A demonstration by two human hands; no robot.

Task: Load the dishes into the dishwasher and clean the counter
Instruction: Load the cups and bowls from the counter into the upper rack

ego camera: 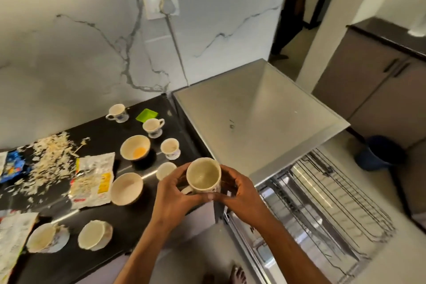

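Curling both hands' fingers (177,178) round a cup (203,175) at the counter (129,221) edge, above the rack (327,203).

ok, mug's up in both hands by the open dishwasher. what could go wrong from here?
1. The mug, gripped by the left hand and right hand, hangs past the counter edge; a slip likely drops it onto the wire rack.
2. An elbow could knock the small cup just behind.
3. Crumbs could stick to sleeves.

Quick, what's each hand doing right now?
Left hand: fingers curled round the cup, holding it.
Right hand: also curled round the same cup.
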